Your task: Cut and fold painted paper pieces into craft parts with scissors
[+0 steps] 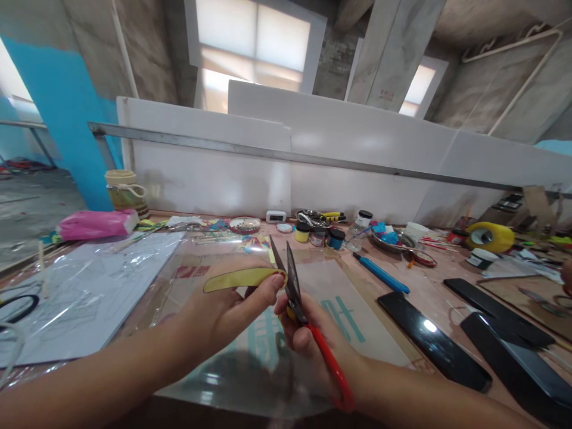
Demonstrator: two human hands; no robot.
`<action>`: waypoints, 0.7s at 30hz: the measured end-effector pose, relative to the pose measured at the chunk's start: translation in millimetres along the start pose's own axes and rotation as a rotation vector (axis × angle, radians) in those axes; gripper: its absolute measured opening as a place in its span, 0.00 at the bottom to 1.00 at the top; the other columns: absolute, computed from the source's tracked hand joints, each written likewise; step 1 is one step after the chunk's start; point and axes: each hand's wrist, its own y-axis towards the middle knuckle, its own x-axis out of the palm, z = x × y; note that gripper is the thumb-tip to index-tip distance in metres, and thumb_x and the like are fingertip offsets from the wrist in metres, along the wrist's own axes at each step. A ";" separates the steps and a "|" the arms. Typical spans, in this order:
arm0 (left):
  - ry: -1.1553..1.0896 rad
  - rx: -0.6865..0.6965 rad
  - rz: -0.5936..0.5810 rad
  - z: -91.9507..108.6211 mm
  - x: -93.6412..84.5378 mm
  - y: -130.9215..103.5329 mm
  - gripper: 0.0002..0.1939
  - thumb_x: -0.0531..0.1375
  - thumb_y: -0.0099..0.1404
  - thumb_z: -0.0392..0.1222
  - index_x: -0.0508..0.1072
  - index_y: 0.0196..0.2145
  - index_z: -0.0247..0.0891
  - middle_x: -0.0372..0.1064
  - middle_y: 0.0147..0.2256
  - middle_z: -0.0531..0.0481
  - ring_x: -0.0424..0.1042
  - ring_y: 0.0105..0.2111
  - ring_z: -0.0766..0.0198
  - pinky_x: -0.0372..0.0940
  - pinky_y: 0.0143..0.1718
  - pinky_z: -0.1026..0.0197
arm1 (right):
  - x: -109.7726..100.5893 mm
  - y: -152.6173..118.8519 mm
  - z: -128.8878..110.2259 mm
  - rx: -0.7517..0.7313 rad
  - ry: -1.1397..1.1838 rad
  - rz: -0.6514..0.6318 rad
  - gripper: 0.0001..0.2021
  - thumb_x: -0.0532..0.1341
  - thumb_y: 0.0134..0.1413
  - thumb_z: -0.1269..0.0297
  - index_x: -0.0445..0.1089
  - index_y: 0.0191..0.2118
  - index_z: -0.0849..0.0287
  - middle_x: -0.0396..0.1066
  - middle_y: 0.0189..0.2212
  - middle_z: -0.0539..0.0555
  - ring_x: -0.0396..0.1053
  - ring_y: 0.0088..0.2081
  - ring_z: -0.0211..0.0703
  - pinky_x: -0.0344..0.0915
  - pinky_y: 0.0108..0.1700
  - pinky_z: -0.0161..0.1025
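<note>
Clear plastic [210, 387] is spread out underneath, with scissors [314, 333] above it, blades parted, fingers of the right hand [319, 328] curled round them. Left hand [236, 304]'s got a yellow strip [243, 277] pinched thumb-to-finger, tip right by the blades.

From here I can read nothing: teal lettering [344, 320] on the sheet [322, 269], reddish marks [386, 94] on the pillar [395, 50], the white device's display [277, 218].

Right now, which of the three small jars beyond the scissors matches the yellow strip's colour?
The leftmost jar: its body is yellow, like the yellow strip in the left hand. The middle jar looks dull reddish and the rightmost jar is blue.
</note>
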 end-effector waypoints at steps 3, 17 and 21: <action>-0.014 0.004 0.004 1.7 -0.9 0.6 0.19 0.50 0.75 0.46 0.70 0.27 0.42 0.74 0.29 0.53 0.72 0.32 0.60 0.63 0.38 0.62 | -0.6 0.5 0.9 -0.029 0.024 0.004 0.29 0.58 0.56 0.31 0.67 0.46 0.53 0.61 0.35 0.53 0.63 0.38 0.45 0.66 0.39 0.40; 0.092 -0.044 0.056 1.5 -9.1 4.3 0.18 0.54 0.69 0.51 0.71 0.24 0.44 0.70 0.22 0.53 0.69 0.26 0.58 0.65 0.31 0.61 | -1.8 5.1 -4.2 0.014 0.073 -0.018 0.29 0.62 0.52 0.31 0.66 0.43 0.54 0.55 0.29 0.47 0.50 0.28 0.38 0.50 0.29 0.36; 0.059 0.034 0.052 3.5 -11.7 9.7 0.18 0.53 0.68 0.47 0.70 0.22 0.44 0.71 0.22 0.54 0.68 0.25 0.60 0.67 0.38 0.60 | -2.2 5.6 -4.3 0.022 0.073 -0.025 0.29 0.63 0.52 0.32 0.65 0.42 0.55 0.54 0.28 0.46 0.49 0.28 0.37 0.50 0.29 0.35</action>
